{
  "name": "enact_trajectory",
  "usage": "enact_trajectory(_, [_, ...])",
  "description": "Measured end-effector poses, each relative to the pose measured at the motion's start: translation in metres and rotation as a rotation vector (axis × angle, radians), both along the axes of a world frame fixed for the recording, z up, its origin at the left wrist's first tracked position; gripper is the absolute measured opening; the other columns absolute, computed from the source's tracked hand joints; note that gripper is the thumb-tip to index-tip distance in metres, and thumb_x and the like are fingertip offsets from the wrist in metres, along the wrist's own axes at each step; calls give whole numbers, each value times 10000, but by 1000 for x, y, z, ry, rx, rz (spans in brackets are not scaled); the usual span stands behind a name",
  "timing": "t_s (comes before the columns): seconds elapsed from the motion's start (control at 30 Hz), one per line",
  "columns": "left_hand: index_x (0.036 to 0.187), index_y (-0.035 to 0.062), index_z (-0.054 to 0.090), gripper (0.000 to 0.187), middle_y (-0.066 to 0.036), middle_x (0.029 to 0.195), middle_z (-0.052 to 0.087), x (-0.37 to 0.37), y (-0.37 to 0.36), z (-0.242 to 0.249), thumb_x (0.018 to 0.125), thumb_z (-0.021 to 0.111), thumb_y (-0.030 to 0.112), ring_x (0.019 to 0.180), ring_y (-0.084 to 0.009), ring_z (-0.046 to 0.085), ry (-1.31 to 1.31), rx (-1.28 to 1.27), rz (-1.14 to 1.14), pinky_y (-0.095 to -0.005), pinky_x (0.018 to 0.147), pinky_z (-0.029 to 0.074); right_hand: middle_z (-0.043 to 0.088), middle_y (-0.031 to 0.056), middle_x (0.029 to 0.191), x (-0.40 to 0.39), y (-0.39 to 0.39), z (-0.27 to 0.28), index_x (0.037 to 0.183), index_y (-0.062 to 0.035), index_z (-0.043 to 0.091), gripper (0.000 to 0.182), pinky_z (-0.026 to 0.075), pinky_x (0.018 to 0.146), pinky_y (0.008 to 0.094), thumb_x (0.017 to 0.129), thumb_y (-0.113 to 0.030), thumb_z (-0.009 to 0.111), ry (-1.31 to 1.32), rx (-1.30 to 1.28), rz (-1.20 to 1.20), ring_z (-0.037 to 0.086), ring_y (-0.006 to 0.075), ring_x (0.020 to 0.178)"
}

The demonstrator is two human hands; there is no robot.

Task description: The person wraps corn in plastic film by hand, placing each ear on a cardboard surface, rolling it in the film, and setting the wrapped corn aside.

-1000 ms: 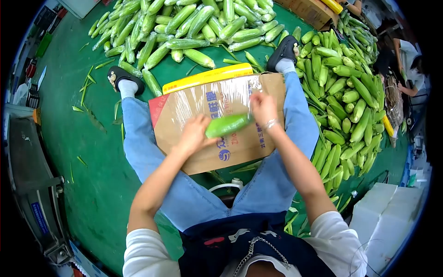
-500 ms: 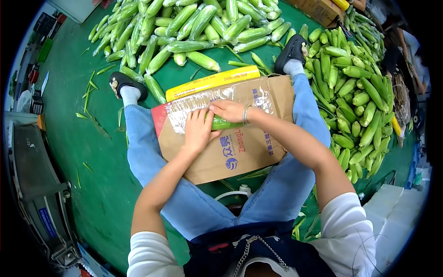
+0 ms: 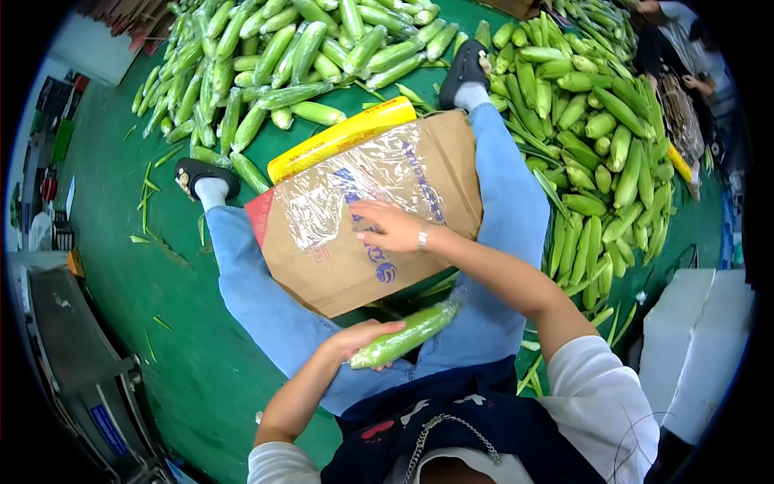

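An ear of corn (image 3: 413, 331), green-husked and covered in clear film, lies in my left hand (image 3: 361, 339), held low near my lap. The fingers wrap around its left end, and a loose bit of film shows at its far tip. My right hand (image 3: 393, 227) is over the flat cardboard box (image 3: 314, 278) across my legs, fingers stretched out and holding nothing. Under and beyond those fingers, a sheet of clear film (image 3: 322, 189) spreads over the cardboard. It runs from a yellow film roll (image 3: 343, 139) lying along the box's far edge.
Film-wrapped corn (image 3: 274, 60) is heaped on the green floor (image 3: 121, 266) ahead. A pile of unwrapped corn (image 3: 601, 145) stands to the right. White foam boxes (image 3: 681, 339) sit at the right, dark equipment (image 3: 76, 363) at the left. Another person (image 3: 685, 48) is at the far right.
My left hand has brought the wrapped corn off the cardboard down towards my lap. My right hand has let go of it and stays over the film. The view has shifted slightly.
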State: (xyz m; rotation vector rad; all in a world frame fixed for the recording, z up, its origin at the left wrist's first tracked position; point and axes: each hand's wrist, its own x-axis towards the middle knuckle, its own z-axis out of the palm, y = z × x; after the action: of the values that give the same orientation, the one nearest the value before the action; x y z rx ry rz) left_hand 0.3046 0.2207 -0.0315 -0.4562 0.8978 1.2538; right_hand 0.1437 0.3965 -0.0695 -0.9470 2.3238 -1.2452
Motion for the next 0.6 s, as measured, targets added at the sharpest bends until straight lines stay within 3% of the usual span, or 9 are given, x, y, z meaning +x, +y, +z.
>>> enact_trajectory(0.03, [1022, -47, 611, 560, -138, 743, 638, -2, -9, 5, 881, 583, 493, 565, -220, 638, 95, -85, -17, -336, 394, 515, 610, 150, 1186, 14, 16, 23, 1199, -43, 576, 420, 394, 956, 404, 891, -327, 546, -75, -65, -109, 551, 329, 1093])
enact_trajectory(0.13, [1011, -8, 659, 471, -141, 847, 680, -28, -13, 55, 823, 686, 423, 708, -220, 665, 675, -284, -44, -324, 649, 541, 662, 67, 786, 77, 68, 62, 916, 30, 641, 338, 470, 679, 290, 919, -297, 557, -581, -89, -382, 602, 161, 719])
enact_trajectory(0.17, [1011, -8, 659, 471, -141, 847, 680, -39, -2, 81, 823, 686, 423, 708, -220, 665, 681, -268, -72, -324, 649, 541, 652, 40, 790, 104, 63, 35, 870, 26, 651, 320, 467, 676, 274, 918, -280, 573, -672, -414, -664, 568, 94, 742])
enact_trajectory(0.27, [1016, -33, 655, 454, -133, 934, 683, -62, 38, 143, 798, 719, 360, 861, -215, 648, 1278, -320, -143, -329, 762, 508, 602, 97, 781, 124, 55, 48, 829, -45, 579, 182, 527, 712, 355, 911, -206, 558, -1216, -1278, -1356, 612, 196, 749])
enact_trajectory(0.33, [1113, -31, 580, 504, -171, 972, 640, -65, 61, 151, 787, 722, 327, 894, -241, 618, 2010, -373, -37, -352, 766, 511, 584, 109, 779, 111, 48, 60, 833, -58, 543, 137, 534, 731, 388, 893, -180, 559, -1554, -1551, -1394, 611, 247, 734])
enact_trajectory(0.37, [1113, -31, 580, 504, -171, 972, 640, -66, 75, 147, 787, 722, 327, 894, -241, 618, 2013, -332, -56, -352, 766, 511, 590, 108, 800, 105, 43, 68, 841, -61, 551, 132, 527, 754, 391, 887, -183, 561, -1638, -1557, -1330, 610, 246, 758])
enact_trajectory(0.43, [1230, -16, 440, 613, -198, 1006, 579, -65, 105, 137, 794, 703, 327, 898, -269, 590, 1830, -273, 1002, -388, 765, 512, 602, 109, 894, 101, 14, 78, 928, -68, 567, 152, 511, 813, 386, 907, -214, 530, -1732, -1545, -1213, 608, 243, 831])
enact_trajectory(0.47, [1269, -8, 327, 698, -205, 985, 541, -75, 122, 125, 787, 698, 335, 840, -280, 582, 1713, -13, 1122, -385, 734, 517, 608, 112, 967, 101, 1, 81, 1008, -74, 573, 200, 501, 848, 378, 933, -242, 497, -1742, -1525, -1165, 607, 240, 880])
enact_trajectory(0.6, [1212, -59, 397, 690, -185, 865, 566, -139, 140, 94, 784, 682, 401, 708, -250, 591, 1342, -19, 698, -343, 611, 515, 583, 61, 1130, 78, 71, 109, 1326, -54, 429, 401, 505, 823, 294, 1005, -291, 386, -1387, -1131, -653, 599, 150, 960])
